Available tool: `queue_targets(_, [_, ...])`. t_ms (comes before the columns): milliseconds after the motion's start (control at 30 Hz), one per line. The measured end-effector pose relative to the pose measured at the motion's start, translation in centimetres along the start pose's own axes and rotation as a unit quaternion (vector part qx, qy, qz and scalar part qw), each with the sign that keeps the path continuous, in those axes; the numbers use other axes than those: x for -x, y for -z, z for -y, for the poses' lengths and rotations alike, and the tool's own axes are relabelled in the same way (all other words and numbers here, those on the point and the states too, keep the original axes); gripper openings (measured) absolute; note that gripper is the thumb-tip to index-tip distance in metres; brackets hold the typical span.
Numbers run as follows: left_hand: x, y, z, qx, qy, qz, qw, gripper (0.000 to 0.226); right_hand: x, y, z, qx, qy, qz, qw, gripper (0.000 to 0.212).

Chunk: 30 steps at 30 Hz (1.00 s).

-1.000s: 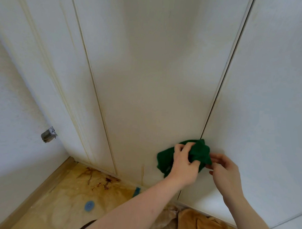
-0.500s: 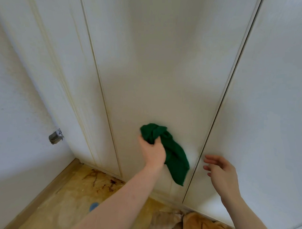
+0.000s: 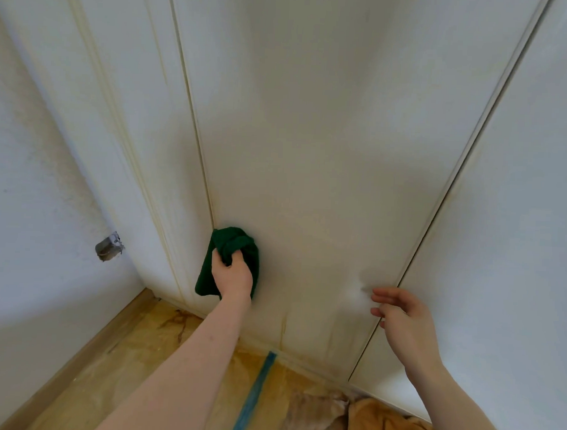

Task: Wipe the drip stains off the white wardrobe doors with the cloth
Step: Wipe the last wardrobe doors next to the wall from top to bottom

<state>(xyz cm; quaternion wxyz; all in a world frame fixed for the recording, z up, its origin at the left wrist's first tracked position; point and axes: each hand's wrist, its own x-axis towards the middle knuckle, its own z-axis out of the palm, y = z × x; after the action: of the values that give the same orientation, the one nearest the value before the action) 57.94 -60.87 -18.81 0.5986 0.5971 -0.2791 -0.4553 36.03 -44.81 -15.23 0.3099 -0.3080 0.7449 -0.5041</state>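
Wiping is the step in hand: I press the green cloth (image 3: 229,261) with my left hand (image 3: 232,274) low on the middle wardrobe door (image 3: 310,151), just beside its left seam. This grip is clenched around the bunched cloth. My right hand (image 3: 400,318) hovers near the right seam, fingers loose, grasping nothing. A brown drip stain (image 3: 283,330) remains lower on this door, to the right, so I judge the next move calls for a downward stroke there.
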Motion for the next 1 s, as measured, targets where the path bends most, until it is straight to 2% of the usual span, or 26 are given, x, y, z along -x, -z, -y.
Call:
queue_targets(133, [0.1,-0.9,2.1,-0.036,0.021,0.037,0.998,0.059,-0.3,0.0,-0.2,0.008,-0.005,0.003,1.000,0.036])
queue_targets(367, [2.3,-2.5,4.9,-0.062,0.114,0.078,0.988,0.068,-0.3,1.8,-0.7,0.015,-0.013,0.001,1.000,0.036])
queue_targets(567, [7.0,-5.2,6.3,-0.093,0.173,0.138,0.971,0.055,-0.2,3.9,-1.1,0.011,-0.019,-0.010,1.000,0.038])
queue_targets(733, [12.1,-7.0,7.2,-0.134,0.194,0.257,0.937,0.049,-0.3,5.1,-1.5,0.004,-0.016,-0.021,1.000,0.036])
queue_targets(867, [14.9,-8.2,7.8,-0.182,0.203,0.362,0.892,0.043,-0.3,5.5,-1.7,0.008,-0.014,-0.022,1.000,0.034])
queue_targets(1000, [15.7,-8.5,8.2,-0.186,0.204,0.385,0.881,0.042,-0.3,5.1,-1.3,0.000,-0.015,-0.018,1.000,0.032])
